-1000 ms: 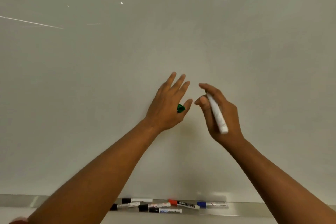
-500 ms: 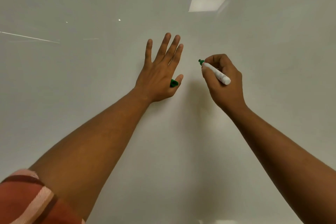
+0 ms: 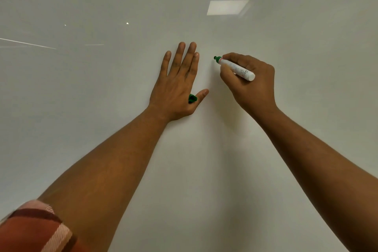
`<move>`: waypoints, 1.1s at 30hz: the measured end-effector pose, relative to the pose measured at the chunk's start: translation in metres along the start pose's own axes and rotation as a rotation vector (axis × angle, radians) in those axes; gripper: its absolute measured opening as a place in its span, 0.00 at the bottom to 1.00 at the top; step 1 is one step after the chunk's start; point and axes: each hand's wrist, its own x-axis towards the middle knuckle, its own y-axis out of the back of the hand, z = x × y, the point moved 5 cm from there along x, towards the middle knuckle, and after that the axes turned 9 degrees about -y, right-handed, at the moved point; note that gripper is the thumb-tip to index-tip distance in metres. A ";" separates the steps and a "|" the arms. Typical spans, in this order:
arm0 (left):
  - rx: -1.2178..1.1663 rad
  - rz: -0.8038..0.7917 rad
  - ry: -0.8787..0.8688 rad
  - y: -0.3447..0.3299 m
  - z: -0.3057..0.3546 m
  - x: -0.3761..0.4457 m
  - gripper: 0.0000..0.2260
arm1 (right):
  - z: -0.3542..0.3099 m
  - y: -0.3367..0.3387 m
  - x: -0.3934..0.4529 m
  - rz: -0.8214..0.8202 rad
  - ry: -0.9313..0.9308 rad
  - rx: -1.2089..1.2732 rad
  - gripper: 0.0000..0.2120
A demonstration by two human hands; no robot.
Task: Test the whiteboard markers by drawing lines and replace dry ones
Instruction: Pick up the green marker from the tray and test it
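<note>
A white whiteboard [image 3: 98, 112] fills the view. My left hand [image 3: 177, 86] lies flat against it with fingers straight and spread upward, and its thumb pinches a green marker cap [image 3: 192, 98] against the side of the hand. To its right, my right hand [image 3: 250, 86] grips a white-barrelled green marker [image 3: 237, 68], uncapped. The marker's green tip points up and left and sits at the board surface. No drawn line shows near the tip.
Ceiling lights reflect on the board at the upper right [image 3: 227, 7]. Thin bright streaks [image 3: 28, 43] cross the far left. A striped red sleeve [image 3: 34, 229] shows at the bottom left corner.
Both hands have risen on the board and the view has tilted up, so the tray of markers is out of view. The marker has swung tip-first to the board.
</note>
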 end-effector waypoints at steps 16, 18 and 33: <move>0.058 0.012 0.011 -0.002 0.002 -0.001 0.39 | 0.005 -0.008 -0.007 0.018 0.117 -0.245 0.11; 0.054 0.011 0.009 0.000 0.003 -0.001 0.39 | 0.010 -0.010 -0.020 -0.004 0.121 -0.270 0.10; 0.048 0.016 -0.007 0.000 0.003 -0.002 0.38 | 0.064 0.011 -0.108 0.080 -0.005 -0.379 0.06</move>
